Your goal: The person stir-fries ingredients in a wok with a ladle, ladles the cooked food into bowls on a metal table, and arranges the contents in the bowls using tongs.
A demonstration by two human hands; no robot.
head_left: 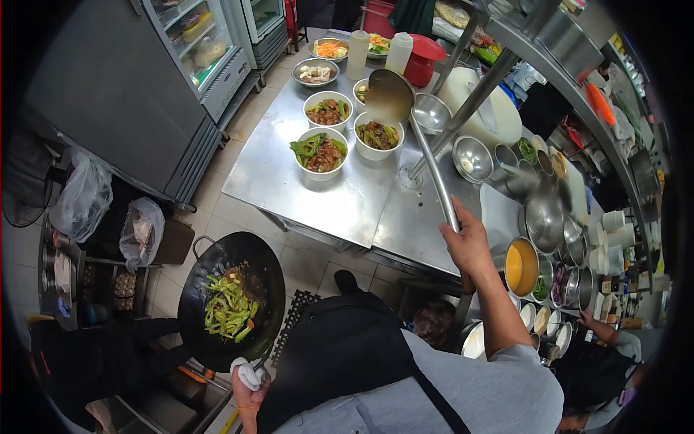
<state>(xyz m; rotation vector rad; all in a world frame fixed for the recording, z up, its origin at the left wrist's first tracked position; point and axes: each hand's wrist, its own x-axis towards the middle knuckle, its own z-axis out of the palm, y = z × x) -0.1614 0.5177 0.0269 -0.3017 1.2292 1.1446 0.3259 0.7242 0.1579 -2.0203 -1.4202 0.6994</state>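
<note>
My right hand (468,240) is wrapped round the long metal handle of a ladle (391,96). The ladle's bowl hangs over the white bowls on the steel counter and partly hides one of them. Below it is a bowl (378,137) of meat and green vegetables. Two similar bowls stand to its left, a front one (321,163) and one behind (327,111). Low on the left, my left hand (249,399) grips the handle of a black wok (194,293) through a white cloth (250,376). Sliced green vegetables (230,311) lie inside the wok.
A steel shelf post (463,116) rises from the counter (267,181). Squeeze bottles (357,55) and a red container (422,59) stand at the back. Steel bowls (472,159) and a pot of orange liquid (520,267) line the right. Other people work at lower left and right.
</note>
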